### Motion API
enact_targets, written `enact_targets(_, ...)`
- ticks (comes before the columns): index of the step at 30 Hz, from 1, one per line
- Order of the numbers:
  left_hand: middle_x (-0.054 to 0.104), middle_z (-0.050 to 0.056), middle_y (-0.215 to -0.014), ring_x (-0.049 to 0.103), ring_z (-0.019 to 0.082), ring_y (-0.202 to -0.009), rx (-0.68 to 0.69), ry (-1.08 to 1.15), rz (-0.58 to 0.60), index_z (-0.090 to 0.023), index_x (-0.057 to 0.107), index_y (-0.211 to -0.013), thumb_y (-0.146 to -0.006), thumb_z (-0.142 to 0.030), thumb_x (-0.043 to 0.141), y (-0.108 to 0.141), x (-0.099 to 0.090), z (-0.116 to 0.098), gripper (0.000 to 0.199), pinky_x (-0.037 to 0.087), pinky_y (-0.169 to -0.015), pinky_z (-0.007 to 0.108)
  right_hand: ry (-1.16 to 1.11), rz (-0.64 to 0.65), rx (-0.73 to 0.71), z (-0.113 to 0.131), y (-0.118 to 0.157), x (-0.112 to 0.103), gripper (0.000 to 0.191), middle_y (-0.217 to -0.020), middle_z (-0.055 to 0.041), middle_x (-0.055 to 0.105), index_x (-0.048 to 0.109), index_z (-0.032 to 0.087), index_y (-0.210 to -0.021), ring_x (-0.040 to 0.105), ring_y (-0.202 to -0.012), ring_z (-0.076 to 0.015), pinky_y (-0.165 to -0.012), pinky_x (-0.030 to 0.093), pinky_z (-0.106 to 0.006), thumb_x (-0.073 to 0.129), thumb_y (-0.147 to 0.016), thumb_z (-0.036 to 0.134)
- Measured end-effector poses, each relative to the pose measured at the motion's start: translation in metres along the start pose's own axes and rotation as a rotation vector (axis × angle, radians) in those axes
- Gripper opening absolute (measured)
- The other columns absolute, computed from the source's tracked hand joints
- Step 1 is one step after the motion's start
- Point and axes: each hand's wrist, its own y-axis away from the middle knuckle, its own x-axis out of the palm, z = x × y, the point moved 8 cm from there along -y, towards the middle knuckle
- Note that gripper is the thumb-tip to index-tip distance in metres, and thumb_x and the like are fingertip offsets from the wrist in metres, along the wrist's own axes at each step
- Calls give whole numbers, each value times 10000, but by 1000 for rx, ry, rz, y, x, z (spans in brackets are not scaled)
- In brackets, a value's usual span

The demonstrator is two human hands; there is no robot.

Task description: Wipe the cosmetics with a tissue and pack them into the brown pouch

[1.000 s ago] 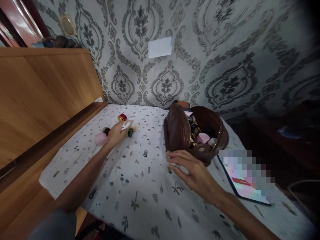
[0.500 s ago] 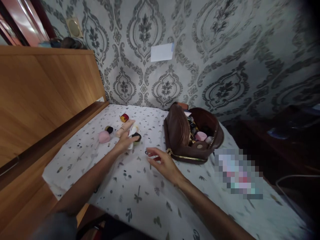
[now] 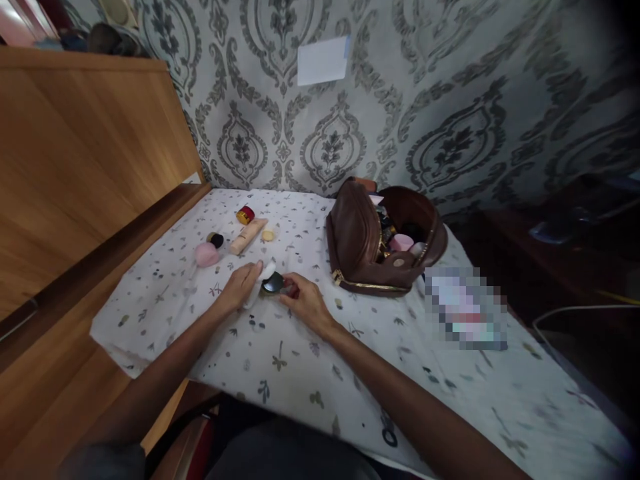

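Note:
My left hand (image 3: 241, 287) is closed around a white tube-like item (image 3: 269, 270), partly hidden by the fingers and blurred. Right beside it, my right hand (image 3: 307, 303) pinches the edge of a small round jar with a dark, shiny lid (image 3: 273, 283). Both things are held close together above the patterned cloth, and I cannot tell whether they touch. Beyond my left hand lie a beige tube (image 3: 247, 237), a small pale yellow round piece (image 3: 269, 235) and a red-and-gold jar (image 3: 245, 215). A pink rounded item (image 3: 207, 254) and a small black-topped container (image 3: 215, 239) lie further left.
An unzipped brown leather bag (image 3: 357, 250) stands on the right, with a pink round item (image 3: 401, 243) and other small things inside. A blurred-out packet (image 3: 465, 310) lies beside it. A wooden panel (image 3: 95, 133) borders the left, and a papered wall rises behind.
My left hand has drawn nearer with the white item, uncovering the pale yellow piece. My right hand, empty before, has moved left and taken hold of the dark-lidded jar. The view has tilted down.

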Motion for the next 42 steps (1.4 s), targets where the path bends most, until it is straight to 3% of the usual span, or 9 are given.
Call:
enact_targets(4, 628, 80, -1035, 599, 227, -1001, 155, -272, 38, -176, 696, -971, -976, -415, 395, 11, 2, -13, 385, 453, -933, 352, 31, -2, -24, 0, -3, 3, 362, -961, -31, 674, 643, 161, -1109, 550, -664, -114, -691, 455, -269, 677, -749, 175)
enact_targets(8, 575, 58, -1104, 584, 216, -1032, 184, -479, 89, -241, 582, -1280, -997, -417, 387, 18, 16, -21, 387, 471, -865, 324, 86, -13, -55, 3, -8, 4, 266, -800, 11, 626, 657, 174, -971, 528, -656, -129, -668, 428, -265, 722, -713, 175)
enact_targets(11, 552, 47, -1007, 575, 210, -899, 157, -546, 88, -224, 625, -1084, -986, -392, 412, 9, 24, -17, 288, 464, -780, 323, 112, -28, -66, 7, -11, 3, 197, -760, 25, 594, 623, 178, -824, 509, -662, -128, -656, 404, -256, 762, -687, 205)
enact_targets(15, 550, 33, -823, 555, 210, -802, 159, -407, 23, -209, 543, -786, -967, -343, 417, -12, 22, -6, 258, 439, -789, 339, 80, -7, -9, 7, -13, 8, 279, -756, 47, 601, 622, 197, -926, 519, -653, -123, -647, 397, -245, 766, -691, 238)
enact_targets(21, 595, 6, -799, 583, 199, -750, 121, -281, -50, -192, 514, -1070, -948, -299, 356, -19, 8, 13, 226, 443, -724, 317, 183, 5, 28, 10, -16, 17, 359, -774, 25, 642, 650, 220, -1059, 561, -692, -163, -661, 398, -266, 735, -714, 269)
enact_targets(23, 577, -6, -776, 568, 191, -733, 125, -262, -60, -200, 510, -1022, -936, -311, 371, -15, 4, 13, 197, 433, -705, 308, 193, 0, 26, 9, -16, 18, 373, -788, 19, 653, 658, 231, -1074, 574, -709, -175, -673, 405, -273, 741, -714, 282)
enact_targets(30, 497, -1, -715, 511, 184, -718, 197, -286, -25, -222, 434, -695, -957, -343, 367, 7, -1, -4, 296, 401, -712, 316, 61, -67, -1, 2, -15, 16, 412, -791, 17, 632, 638, 201, -1080, 555, -687, -167, -654, 428, -280, 752, -707, 331)
enact_targets(36, 576, 27, -848, 576, 190, -784, 317, -382, 19, -211, 547, -858, -984, -346, 443, 41, 7, -24, 212, 445, -713, 305, -7, -219, -103, 2, -17, 7, 386, -920, -35, 607, 666, 185, -1044, 566, -760, -171, -708, 482, -304, 741, -672, 254)
enact_targets(42, 598, 23, -895, 598, 179, -803, 417, -526, -30, -220, 577, -896, -982, -311, 469, 45, 10, -49, 165, 441, -693, 274, 2, -152, -237, 18, -9, 16, 322, -869, -14, 538, 654, 172, -982, 543, -754, -162, -700, 477, -295, 714, -666, 186)
